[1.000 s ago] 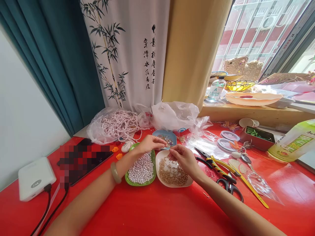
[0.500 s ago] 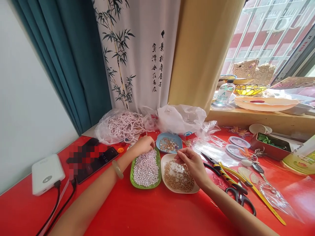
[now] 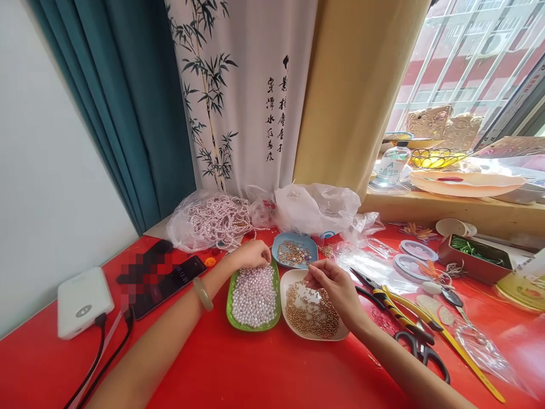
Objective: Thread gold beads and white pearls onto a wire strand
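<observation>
My left hand rests at the far end of a green dish full of pale pink pearls, its fingers curled down among them. My right hand hovers over a white dish of small gold beads, thumb and forefinger pinched on what looks like a thin wire or pin. A blue dish with mixed gold findings sits just beyond both hands. A jade bangle circles my left wrist.
A bag of pearl strands and crumpled plastic bags lie behind the dishes. Pliers, scissors and a yellow strip lie to the right. A phone and a white power bank with cables sit at the left.
My left hand has left the right hand and dropped onto the pearls in the green dish. The right hand stayed over the gold beads. The camera shifted slightly.
</observation>
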The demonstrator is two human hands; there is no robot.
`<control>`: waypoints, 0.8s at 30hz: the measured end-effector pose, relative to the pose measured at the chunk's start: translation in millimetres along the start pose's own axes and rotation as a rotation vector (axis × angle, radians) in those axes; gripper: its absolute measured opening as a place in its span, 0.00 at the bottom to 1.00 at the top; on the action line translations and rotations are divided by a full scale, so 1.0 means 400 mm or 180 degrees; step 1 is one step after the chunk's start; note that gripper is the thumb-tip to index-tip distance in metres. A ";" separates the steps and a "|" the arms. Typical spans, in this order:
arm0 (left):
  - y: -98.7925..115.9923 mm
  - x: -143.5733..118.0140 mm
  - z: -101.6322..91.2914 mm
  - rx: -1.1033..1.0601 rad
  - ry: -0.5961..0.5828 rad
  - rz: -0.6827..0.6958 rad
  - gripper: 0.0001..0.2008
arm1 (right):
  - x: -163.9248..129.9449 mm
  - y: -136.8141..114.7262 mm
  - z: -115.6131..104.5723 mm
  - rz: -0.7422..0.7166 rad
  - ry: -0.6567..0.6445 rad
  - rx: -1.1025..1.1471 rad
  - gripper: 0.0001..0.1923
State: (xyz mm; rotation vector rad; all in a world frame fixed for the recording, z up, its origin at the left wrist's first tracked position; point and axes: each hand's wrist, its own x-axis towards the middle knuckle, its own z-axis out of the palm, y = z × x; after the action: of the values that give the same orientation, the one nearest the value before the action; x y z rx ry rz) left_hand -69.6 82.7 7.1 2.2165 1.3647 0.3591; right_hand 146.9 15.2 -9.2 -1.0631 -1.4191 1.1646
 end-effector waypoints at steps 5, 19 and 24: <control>0.036 0.001 0.012 -0.0700 -0.0038 0.0023 0.10 | -0.002 0.006 -0.001 0.0026 -0.0047 0.0073 0.11; 0.126 0.000 0.085 -0.3703 -0.0024 -0.0353 0.14 | -0.017 -0.007 0.004 -0.0044 -0.0051 -0.0339 0.09; 0.126 0.000 0.092 -0.3807 -0.0039 -0.0458 0.15 | -0.021 -0.005 0.002 -0.0082 -0.0018 -0.0390 0.07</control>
State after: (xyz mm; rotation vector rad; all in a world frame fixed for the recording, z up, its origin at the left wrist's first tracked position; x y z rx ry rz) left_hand -14.2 53.9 3.9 1.1136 0.8828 0.8295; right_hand 147.3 6.7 -8.5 -1.1235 -1.5201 1.0740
